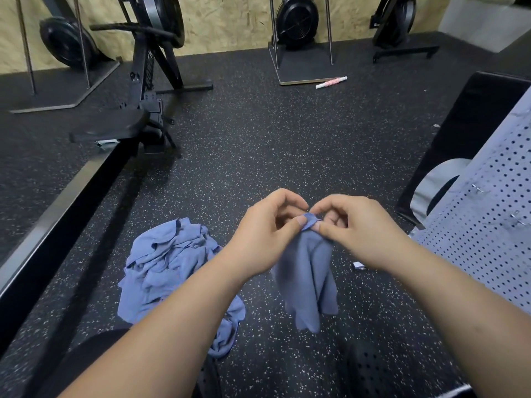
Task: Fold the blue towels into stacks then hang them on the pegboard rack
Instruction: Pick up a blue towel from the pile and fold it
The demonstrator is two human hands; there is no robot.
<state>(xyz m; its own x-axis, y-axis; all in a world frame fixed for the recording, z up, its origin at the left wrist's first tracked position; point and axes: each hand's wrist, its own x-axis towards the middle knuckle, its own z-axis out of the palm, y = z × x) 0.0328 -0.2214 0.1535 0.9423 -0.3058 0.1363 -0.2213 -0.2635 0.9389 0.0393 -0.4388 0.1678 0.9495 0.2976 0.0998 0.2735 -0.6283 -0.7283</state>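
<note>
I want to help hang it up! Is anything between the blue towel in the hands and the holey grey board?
Nothing visible. The blue cloth towel hangs from the left hand and right hand, and only bare speckled black rubber floor separates it from the grey perforated pegboard on the right.

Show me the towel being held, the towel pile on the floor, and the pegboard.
held towel (pixel 309 271), head view, middle of the hanging cloth
towel pile (pixel 163 262), head view, centre of the heap
pegboard (pixel 494 214), head view, perforated grey face
</note>
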